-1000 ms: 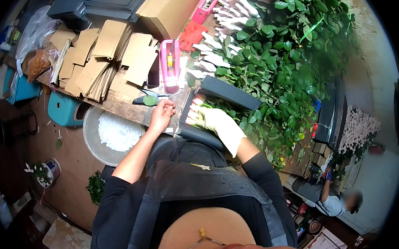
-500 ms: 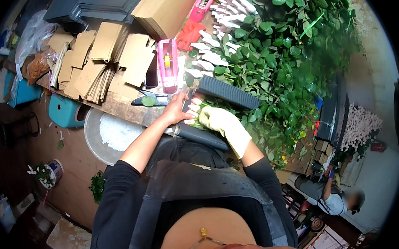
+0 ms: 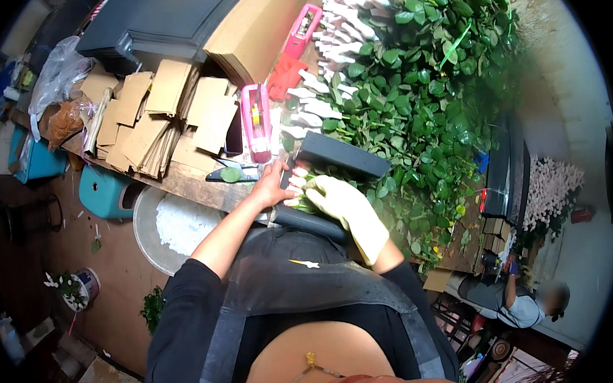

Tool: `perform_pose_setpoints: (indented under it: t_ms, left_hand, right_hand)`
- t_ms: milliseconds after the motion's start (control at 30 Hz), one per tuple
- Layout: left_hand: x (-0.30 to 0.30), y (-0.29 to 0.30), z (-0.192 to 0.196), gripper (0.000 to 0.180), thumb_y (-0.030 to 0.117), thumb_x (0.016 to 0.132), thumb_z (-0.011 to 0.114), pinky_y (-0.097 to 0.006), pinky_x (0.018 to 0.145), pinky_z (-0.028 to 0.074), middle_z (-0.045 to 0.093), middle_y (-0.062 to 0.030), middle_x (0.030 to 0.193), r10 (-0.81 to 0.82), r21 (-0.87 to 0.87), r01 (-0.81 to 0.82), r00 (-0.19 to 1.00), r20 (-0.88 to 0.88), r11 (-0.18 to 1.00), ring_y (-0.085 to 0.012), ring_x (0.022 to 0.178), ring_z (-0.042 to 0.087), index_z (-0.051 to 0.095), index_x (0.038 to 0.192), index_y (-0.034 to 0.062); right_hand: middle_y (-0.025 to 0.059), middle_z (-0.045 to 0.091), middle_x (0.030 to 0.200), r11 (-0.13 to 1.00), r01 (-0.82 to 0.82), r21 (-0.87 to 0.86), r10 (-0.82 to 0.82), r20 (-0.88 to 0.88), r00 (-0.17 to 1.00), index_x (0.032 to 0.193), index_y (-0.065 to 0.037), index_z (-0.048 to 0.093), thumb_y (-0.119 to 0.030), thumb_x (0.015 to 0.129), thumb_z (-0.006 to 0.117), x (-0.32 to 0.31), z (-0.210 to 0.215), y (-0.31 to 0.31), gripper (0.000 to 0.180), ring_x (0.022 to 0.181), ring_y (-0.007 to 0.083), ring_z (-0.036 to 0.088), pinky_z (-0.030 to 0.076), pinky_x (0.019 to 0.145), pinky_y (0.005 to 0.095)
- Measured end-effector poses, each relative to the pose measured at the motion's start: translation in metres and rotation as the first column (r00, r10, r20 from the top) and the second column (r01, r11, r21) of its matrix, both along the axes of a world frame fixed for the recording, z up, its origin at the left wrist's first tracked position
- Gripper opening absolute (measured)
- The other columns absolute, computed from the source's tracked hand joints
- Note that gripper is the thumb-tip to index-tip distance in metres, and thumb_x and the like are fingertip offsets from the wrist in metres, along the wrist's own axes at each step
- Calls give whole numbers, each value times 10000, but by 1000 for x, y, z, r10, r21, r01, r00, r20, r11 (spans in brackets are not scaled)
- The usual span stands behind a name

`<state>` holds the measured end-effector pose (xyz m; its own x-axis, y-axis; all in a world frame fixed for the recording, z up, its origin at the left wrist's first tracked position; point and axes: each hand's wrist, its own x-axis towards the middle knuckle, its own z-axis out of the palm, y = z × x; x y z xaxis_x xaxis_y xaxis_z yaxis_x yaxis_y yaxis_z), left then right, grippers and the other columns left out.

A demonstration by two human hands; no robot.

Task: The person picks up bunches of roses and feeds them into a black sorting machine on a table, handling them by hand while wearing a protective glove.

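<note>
Pale pink roses (image 3: 297, 183) with green stems lie in a dark trough in front of me, between a dark foam block (image 3: 343, 155) and a dark padded edge (image 3: 310, 223). My bare left hand (image 3: 271, 185) rests at the flower-head end, its thumb and fingers apart and the fingertips against the trough's end. My right hand (image 3: 341, 202), in a cream glove, bends over the stems just behind the heads, its fingers closed on them. The glove hides part of the stems. Left of my left hand lies a dark-handled cutting tool (image 3: 248, 172) with a loose leaf (image 3: 230, 175) on it.
Many leafy roses with white-sleeved heads (image 3: 352, 24) cover the table's right side. Pink tape dispensers (image 3: 257, 135), a red glove (image 3: 286, 77) and cardboard pieces (image 3: 169, 87) stand beyond. A metal basin (image 3: 146, 226) is below left. Another person (image 3: 521, 310) works far right.
The view has shifted slightly, so the table sits lower. My right hand's fingers have flattened a little over the stems; my left hand stays at the flower heads.
</note>
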<state>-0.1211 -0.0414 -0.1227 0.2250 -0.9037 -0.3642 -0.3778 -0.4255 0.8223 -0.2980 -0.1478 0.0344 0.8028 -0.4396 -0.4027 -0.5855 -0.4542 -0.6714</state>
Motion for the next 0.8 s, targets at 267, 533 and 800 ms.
perform_pose_setpoints:
  t_ms: [267, 533, 800]
  left_hand:
    - [30, 10, 13, 599, 289, 852, 807, -339, 810, 565, 675, -141, 1058, 152, -224, -184, 976, -154, 957, -202, 888, 688, 513, 1289, 4]
    - [214, -103, 169, 412, 198, 883, 702, -499, 1095, 356, 569, -178, 1297, 744, -787, -5, 332, 580, 616, -378, 1294, 462, 568, 1247, 60]
    - [270, -129, 215, 455, 237, 821, 792, -426, 852, 523, 668, -171, 1020, 411, -482, -21, 555, 723, 876, -320, 965, 650, 637, 1173, -6]
  right_hand:
    - [204, 502, 1491, 997, -81, 5, 81, 26, 996, 1354, 5, 576, -78, 829, 722, -23, 38, 53, 552, 1372, 332, 501, 411, 1141, 400]
    - [188, 543, 1465, 930, 153, 335, -277, 362, 890, 1452, 46, 476, 9, 924, 545, -9, 80, 68, 534, 1259, 236, 606, 436, 1108, 341]
    - [178, 647, 1321, 904, 278, 325, -389, 354, 851, 1465, 55, 462, 36, 957, 456, -11, 107, 67, 508, 1148, 202, 662, 464, 1058, 312]
